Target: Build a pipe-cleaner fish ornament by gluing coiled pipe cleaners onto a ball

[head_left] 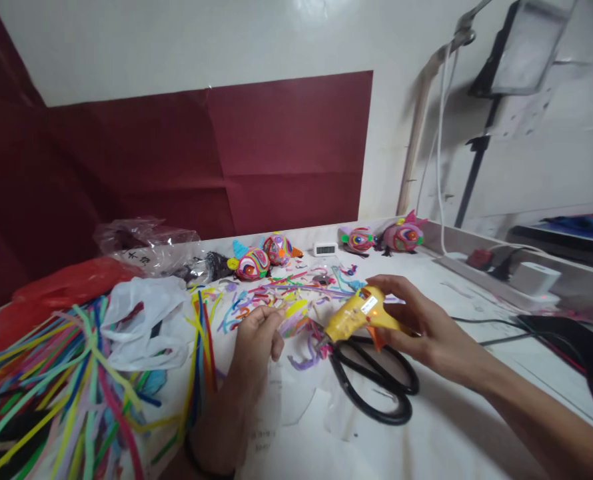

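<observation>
My right hand (421, 330) grips a yellow hot glue gun (355, 315), its nozzle pointing left and down toward a small round piece wrapped in coloured pipe cleaner (294, 321). My left hand (257, 340) pinches that piece from the left, fingers curled on it just above the white table (451, 433). Black scissors (376, 383) lie flat on the table right under the glue gun. A purple pipe-cleaner scrap (306, 360) curls beside the scissor blades.
A big bundle of coloured pipe cleaners (61, 393) fills the left front, with white (141, 320) and red (71, 283) plastic bags behind. Finished pipe-cleaner figures (254, 262) (404, 235) stand at the back with a small white clock (324, 249). Cables and a power strip (516, 280) run along the right.
</observation>
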Tool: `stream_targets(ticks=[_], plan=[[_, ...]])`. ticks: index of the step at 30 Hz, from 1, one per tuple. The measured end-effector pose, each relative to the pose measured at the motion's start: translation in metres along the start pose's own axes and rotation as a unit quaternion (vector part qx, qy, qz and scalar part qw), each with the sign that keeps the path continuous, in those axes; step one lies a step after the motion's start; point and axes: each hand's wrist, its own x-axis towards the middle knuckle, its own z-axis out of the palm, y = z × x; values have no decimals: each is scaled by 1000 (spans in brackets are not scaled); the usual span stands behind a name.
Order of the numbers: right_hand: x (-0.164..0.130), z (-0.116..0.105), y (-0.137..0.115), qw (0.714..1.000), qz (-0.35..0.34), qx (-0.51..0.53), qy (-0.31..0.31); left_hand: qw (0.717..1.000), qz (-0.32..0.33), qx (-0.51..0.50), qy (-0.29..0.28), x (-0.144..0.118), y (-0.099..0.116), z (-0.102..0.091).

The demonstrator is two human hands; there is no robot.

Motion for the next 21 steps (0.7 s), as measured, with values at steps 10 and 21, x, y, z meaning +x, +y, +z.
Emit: stream_targets(ticks=[10,21], plan=[[0,-5,5,990,55,47,-125,1000,-18,-2,6,0,1,0],[2,6,-10,983,80,147,72,999,-7,35,-18,-7,6,5]])
